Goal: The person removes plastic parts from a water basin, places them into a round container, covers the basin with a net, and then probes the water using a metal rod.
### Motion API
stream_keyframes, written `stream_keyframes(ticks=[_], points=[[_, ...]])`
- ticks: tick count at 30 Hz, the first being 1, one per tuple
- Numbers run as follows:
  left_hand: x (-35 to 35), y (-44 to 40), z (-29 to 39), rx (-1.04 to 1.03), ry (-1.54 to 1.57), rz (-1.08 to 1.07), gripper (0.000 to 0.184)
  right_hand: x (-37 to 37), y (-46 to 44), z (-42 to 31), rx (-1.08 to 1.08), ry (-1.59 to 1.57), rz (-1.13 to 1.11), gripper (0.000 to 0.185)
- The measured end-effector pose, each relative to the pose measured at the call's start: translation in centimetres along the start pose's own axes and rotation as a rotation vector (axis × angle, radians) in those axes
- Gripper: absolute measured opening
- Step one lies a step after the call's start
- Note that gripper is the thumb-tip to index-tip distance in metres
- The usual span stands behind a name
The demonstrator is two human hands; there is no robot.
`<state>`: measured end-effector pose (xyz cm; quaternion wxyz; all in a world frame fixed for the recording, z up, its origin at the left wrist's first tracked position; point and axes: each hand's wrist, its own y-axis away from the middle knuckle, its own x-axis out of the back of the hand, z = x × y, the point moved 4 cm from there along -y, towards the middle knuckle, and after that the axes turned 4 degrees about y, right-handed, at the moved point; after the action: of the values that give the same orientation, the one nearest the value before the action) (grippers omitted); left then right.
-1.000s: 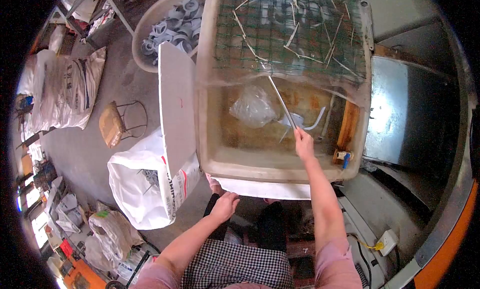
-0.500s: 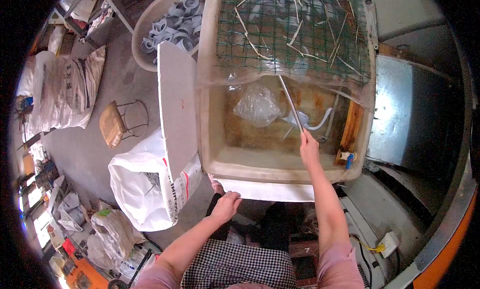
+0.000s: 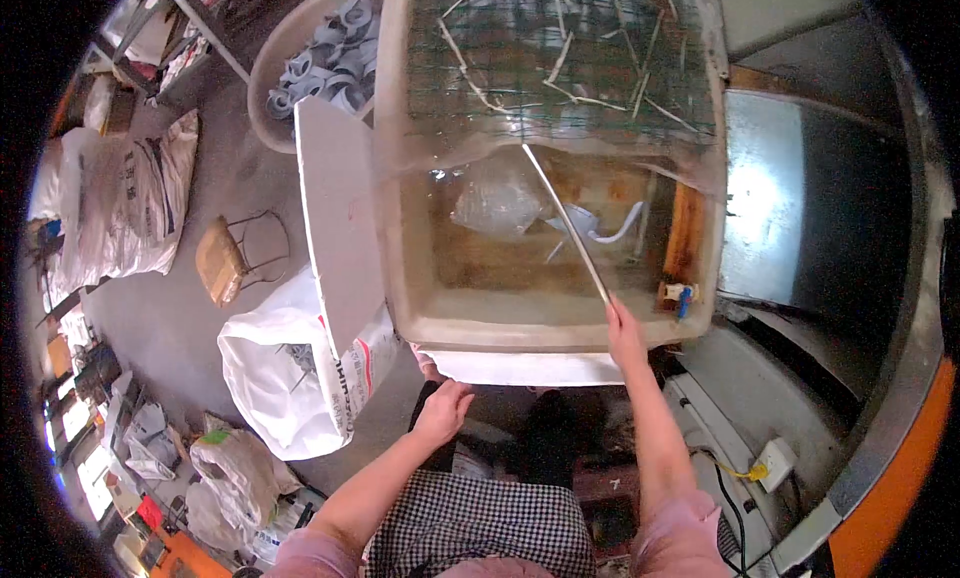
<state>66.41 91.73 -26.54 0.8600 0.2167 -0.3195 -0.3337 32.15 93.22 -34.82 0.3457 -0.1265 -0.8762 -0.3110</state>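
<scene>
My right hand (image 3: 625, 336) is closed around the near end of a thin metal rod (image 3: 566, 224), which slants up and left over a large tub (image 3: 500, 331) of water. The rod's far tip is by the edge of a green mesh (image 3: 560, 68) with pale strips on it. A clear plastic bag (image 3: 497, 200) and a white curved piece (image 3: 622, 225) lie in the tub, left and right of the rod. My left hand (image 3: 445, 410) is below the tub's near edge, by a white board; its fingers are curled, and anything inside them is hidden.
A round basin (image 3: 262, 98) of grey rings stands at the upper left. Beside the tub are an upright grey board (image 3: 342, 218), an open white sack (image 3: 245, 378) and a small stool (image 3: 218, 262). A blue-handled valve (image 3: 684, 300) is at the tub's right corner.
The rod has drawn back toward me, with my right hand lower and nearer the tub's front edge. My left hand stays much the same. The whole view has shifted slightly.
</scene>
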Motion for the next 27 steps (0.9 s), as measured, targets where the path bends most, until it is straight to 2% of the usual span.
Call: stream_keyframes(ticks=[2, 4, 6, 10, 16, 19, 21, 23, 25, 27], points=[[-0.2, 0.9, 1.3, 0.036, -0.047, -0.049, 0.016, 4.4, 6.4, 2.5, -0.224, 0.14, -0.147, 0.033], [-0.9, 1.8, 2.4, -0.015, -0.069, -0.077, 0.017, 8.6, 12.2, 3.7, -0.285, 0.241, -0.175, 0.033], [-1.8, 2.7, 3.3, 0.006, -0.068, -0.113, 0.017, 11.5, 16.8, 4.4, -0.265, 0.104, -0.1, 0.033], [-3.7, 3.1, 5.1, -0.072, -0.067, -0.139, 0.017, 13.9, 19.5, 5.8, -0.422, 0.199, -0.155, 0.032], [-5.1, 1.5, 7.5, -0.103, -0.075, -0.141, 0.015, 11.3, 14.2, 5.6, -0.293, 0.121, -0.036, 0.033], [-5.3, 0.9, 7.2, -0.155, -0.076, -0.088, 0.015, 9.6, 7.9, 5.9, -0.228, 0.106, 0.009, 0.035], [-5.4, 0.4, 7.1, -0.123, -0.084, -0.09, 0.015, 8.2, 2.9, 6.0, -0.104, 0.13, 0.094, 0.035], [-5.5, -0.2, 6.9, -0.105, -0.075, -0.088, 0.015, 8.4, -1.0, 3.2, -0.167, 0.016, 0.045, 0.035], [-6.1, -1.0, 7.1, -0.13, -0.067, -0.078, 0.015, 8.2, -3.6, 1.4, -0.156, 0.046, 0.061, 0.035], [-6.9, -1.9, 7.2, -0.143, -0.055, -0.072, 0.016, 6.3, -5.5, 2.2, -0.133, 0.033, 0.06, 0.034]])
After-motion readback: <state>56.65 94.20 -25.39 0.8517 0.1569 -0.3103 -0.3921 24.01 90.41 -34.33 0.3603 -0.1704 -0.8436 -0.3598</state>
